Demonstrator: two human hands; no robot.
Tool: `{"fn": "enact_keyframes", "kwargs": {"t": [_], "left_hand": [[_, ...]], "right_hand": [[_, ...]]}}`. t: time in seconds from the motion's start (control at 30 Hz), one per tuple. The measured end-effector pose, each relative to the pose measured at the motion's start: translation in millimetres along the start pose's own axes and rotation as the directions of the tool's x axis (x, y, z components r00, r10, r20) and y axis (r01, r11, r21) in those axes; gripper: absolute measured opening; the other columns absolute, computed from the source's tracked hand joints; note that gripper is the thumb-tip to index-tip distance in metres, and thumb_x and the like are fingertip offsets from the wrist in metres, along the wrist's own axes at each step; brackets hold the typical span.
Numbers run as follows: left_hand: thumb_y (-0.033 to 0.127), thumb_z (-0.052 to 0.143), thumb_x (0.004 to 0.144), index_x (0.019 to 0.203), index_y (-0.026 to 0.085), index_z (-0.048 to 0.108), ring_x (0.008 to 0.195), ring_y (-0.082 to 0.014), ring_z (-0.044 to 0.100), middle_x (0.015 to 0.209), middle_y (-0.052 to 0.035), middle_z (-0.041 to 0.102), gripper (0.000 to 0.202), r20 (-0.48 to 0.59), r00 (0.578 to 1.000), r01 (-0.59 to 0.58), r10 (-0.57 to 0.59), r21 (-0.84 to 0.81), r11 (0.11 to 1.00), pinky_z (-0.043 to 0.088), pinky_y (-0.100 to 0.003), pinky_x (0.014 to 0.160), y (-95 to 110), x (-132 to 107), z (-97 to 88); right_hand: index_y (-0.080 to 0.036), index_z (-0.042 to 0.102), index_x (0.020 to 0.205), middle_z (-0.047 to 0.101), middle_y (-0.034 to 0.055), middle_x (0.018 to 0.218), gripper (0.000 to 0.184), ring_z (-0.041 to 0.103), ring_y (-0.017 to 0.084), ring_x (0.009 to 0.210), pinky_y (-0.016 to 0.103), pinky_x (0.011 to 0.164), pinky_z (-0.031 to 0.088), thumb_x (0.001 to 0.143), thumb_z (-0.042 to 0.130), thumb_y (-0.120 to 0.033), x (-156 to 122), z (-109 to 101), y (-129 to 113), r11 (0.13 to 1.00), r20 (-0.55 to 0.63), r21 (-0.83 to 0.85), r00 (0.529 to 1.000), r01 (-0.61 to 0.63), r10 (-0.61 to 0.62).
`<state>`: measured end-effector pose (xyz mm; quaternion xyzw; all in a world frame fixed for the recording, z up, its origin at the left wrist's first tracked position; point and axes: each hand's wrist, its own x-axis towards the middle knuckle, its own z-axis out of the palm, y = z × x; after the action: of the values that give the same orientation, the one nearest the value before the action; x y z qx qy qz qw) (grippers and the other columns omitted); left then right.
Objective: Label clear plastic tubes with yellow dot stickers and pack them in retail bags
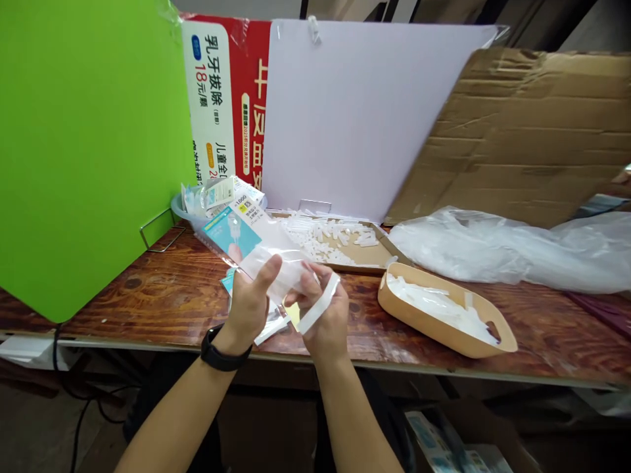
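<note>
A clear plastic packet with a blue and white printed card [246, 230] is held up over the table between my two hands. My left hand [249, 299], with a black band on the wrist, grips its near left edge, thumb on top. The fingers of my right hand [326, 315] are closed at the packet's near right end. A white strip [319, 303] lies across those fingers; whether it is still joined to the packet I cannot tell. Beneath my hands, partly hidden, another packet [273, 326] rests on the wooden table [162, 295].
Behind the packet, a shallow cardboard tray [389, 253] holds many small white plastic pieces. More packets [219, 194] fill a bluish basin at the left. On the right stand a tan basket [444, 335] of white strips and a clear plastic bag [468, 246]. Upright boards [365, 112] line the back.
</note>
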<state>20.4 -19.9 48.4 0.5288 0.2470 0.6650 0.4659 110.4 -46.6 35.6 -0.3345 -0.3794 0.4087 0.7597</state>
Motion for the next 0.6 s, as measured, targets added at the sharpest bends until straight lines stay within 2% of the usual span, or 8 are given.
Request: {"fn": "enact_keyframes", "kwargs": {"t": [0.07,0.1,0.17,0.3,0.37,0.43,0.5,0.6], "left_hand": [[0.038,0.063,0.082,0.122,0.016,0.05,0.077,-0.0208,0.069,0.1,-0.0097,0.07,0.048,-0.029,0.985,0.157,-0.169,-0.24,0.958,0.056,-0.029,0.064,7,7,3.0],[0.035,0.067,0.079,0.115,0.014,0.055,0.071,-0.0188,0.068,0.095,-0.0086,0.071,0.044,-0.058,0.971,0.202,-0.233,-0.329,0.923,0.054,-0.027,0.061,10,10,3.2],[0.03,0.069,0.075,0.103,0.009,0.061,0.069,-0.0178,0.067,0.091,-0.0093,0.071,0.035,-0.073,0.936,0.276,-0.345,-0.461,0.844,0.054,-0.025,0.061,15,16,0.5],[0.025,0.063,0.077,0.098,0.005,0.064,0.07,-0.0184,0.067,0.087,-0.0103,0.071,0.029,0.001,0.863,0.406,-0.505,-0.595,0.694,0.055,-0.028,0.066,21,27,-11.1],[0.025,0.061,0.078,0.098,0.006,0.065,0.066,-0.0181,0.066,0.084,-0.0092,0.071,0.027,0.035,0.856,0.43,-0.516,-0.602,0.673,0.055,-0.03,0.066,24,29,-14.2],[0.026,0.063,0.079,0.097,0.007,0.064,0.071,-0.0196,0.067,0.086,-0.0097,0.071,0.027,0.051,0.871,0.423,-0.488,-0.582,0.694,0.055,-0.031,0.071,25,29,-13.2],[0.031,0.07,0.077,0.1,0.008,0.063,0.082,-0.0221,0.068,0.09,-0.0111,0.071,0.033,0.072,0.901,0.394,-0.428,-0.551,0.736,0.054,-0.032,0.08,25,25,-8.0],[0.045,0.073,0.075,0.109,0.011,0.061,0.096,-0.0244,0.067,0.098,-0.0117,0.071,0.05,0.128,0.943,0.328,-0.307,-0.521,0.788,0.05,-0.035,0.09,19,14,4.6]], "right_hand": [[-0.018,0.058,0.097,0.062,-0.0018,0.062,0.032,0.061,0.013,0.05,0.026,0.049,0.051,0.077,0.069,-0.041,-7,5,3,0.996,0.069,-0.076,0.997,-0.036,0.041],[-0.017,0.059,0.1,0.063,-0.0007,0.062,0.033,0.063,0.015,0.053,0.027,0.05,0.052,0.079,0.068,-0.041,-10,6,5,0.993,0.101,-0.116,0.994,-0.027,0.039],[-0.017,0.059,0.11,0.067,0.0023,0.067,0.037,0.067,0.018,0.063,0.029,0.057,0.055,0.082,0.066,-0.041,-14,7,6,0.985,0.196,-0.166,0.981,0.039,-0.006],[-0.019,0.055,0.121,0.07,0.0101,0.103,0.038,0.069,0.021,0.09,0.036,0.079,0.057,0.086,0.062,-0.032,-15,3,9,0.954,0.372,-0.197,0.918,0.224,-0.139],[-0.021,0.057,0.12,0.067,0.0104,0.111,0.034,0.067,0.022,0.095,0.037,0.084,0.056,0.086,0.061,-0.027,-13,0,14,0.917,0.401,-0.242,0.893,0.317,-0.203],[-0.022,0.06,0.119,0.068,0.0091,0.11,0.034,0.067,0.022,0.097,0.036,0.085,0.056,0.086,0.062,-0.023,-12,-1,20,0.849,0.385,-0.306,0.872,0.43,-0.303],[-0.022,0.064,0.116,0.067,0.0087,0.108,0.034,0.066,0.023,0.098,0.037,0.086,0.055,0.082,0.066,-0.022,-10,1,23,0.731,0.3,-0.41,0.838,0.545,-0.456],[-0.02,0.069,0.105,0.062,0.0108,0.113,0.028,0.061,0.025,0.108,0.042,0.091,0.053,0.078,0.072,-0.022,-8,5,22,0.562,0.137,-0.563,0.739,0.606,-0.66]]}}
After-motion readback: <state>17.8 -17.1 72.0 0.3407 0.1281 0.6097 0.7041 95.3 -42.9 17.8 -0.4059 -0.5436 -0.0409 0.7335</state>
